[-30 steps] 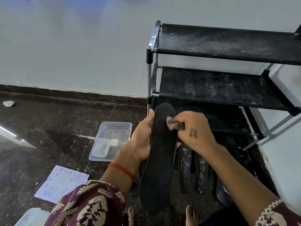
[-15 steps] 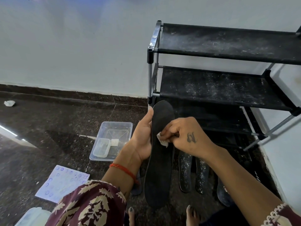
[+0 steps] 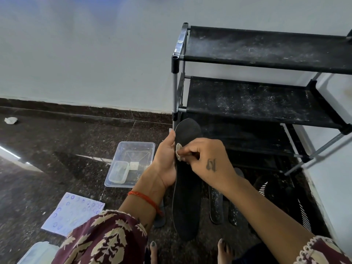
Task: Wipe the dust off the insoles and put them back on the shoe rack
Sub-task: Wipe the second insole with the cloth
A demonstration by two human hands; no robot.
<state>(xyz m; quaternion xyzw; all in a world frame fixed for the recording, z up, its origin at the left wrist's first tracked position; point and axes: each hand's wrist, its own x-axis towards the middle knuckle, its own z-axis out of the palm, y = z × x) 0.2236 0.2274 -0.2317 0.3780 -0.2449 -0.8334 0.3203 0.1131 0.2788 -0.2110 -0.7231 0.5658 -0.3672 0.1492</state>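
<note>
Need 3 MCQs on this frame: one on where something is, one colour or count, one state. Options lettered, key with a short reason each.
1. Where does the clear plastic tub sit?
A. on the floor, left of the shoe rack
B. on the rack's top shelf
C. in the person's lap

2. What colour is the band on the left wrist?
A. blue
B. red-orange
C. white

3. What is the state of the insole in hand?
A. lying flat on the floor
B. tucked on a shelf
C. held upright by the left hand while the right hand presses a small pale wipe on it

Key: 1 A, the tub rests on the dark floor beside the rack's left post. 2 B, a red-orange thread circles the wrist. 3 C, the left hand grips its edge and the right-hand fingertips pinch the wipe against its upper part.
</note>
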